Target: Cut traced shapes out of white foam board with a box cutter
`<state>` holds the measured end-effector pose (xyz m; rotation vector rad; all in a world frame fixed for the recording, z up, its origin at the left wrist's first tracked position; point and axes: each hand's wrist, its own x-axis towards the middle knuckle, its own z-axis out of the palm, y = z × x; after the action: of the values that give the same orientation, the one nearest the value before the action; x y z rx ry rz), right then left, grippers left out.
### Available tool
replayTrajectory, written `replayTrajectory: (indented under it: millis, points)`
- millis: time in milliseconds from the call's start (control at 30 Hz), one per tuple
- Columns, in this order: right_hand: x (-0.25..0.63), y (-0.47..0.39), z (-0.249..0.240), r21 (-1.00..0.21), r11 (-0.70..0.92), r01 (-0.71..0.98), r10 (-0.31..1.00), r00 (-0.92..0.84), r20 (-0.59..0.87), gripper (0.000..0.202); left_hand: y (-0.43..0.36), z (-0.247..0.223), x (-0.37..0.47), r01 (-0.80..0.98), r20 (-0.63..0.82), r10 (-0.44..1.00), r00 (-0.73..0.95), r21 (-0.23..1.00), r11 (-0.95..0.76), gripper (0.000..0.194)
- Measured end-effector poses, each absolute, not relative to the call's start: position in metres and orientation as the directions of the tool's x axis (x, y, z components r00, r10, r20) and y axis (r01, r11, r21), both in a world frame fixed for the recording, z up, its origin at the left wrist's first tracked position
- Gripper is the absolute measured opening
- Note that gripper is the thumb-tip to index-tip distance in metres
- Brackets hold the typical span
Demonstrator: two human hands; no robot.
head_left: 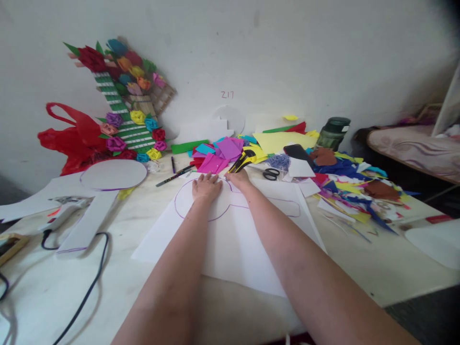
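A large white sheet [237, 249] lies on the table before me, with a purple outline of a circle and a long handle drawn on it. My left hand [207, 187] presses flat on the circle, fingers spread. Close beside it, my right hand [238, 178] is closed around a yellow and black utility knife [242, 160] at the circle's upper right edge. The blade's tip is too small to make out. To the left rests a white cut-out [113, 175] with a round head and a long strip.
A glue gun [66, 213] with a black cord lies left. Pens [174, 176], colored paper [226, 151], black scissors [270, 174] and a green bottle [332, 133] are behind the sheet. Scraps [355, 187] pile up right. A paper-flower decoration [125, 105] leans on the wall beside a red bag [68, 136].
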<state>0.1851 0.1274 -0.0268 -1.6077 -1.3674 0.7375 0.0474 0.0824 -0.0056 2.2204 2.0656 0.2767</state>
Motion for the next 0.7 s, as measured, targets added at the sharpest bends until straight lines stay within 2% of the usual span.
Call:
replayTrajectory:
  millis: [700]
  points:
    - [0.1829,0.1253,-0.0244,-0.917,-0.030,0.399,0.970,0.234,0.070,0.014,0.0808,-0.0030,0.0482,0.979,0.050,0.997,0.063,0.192,-0.071,0.051]
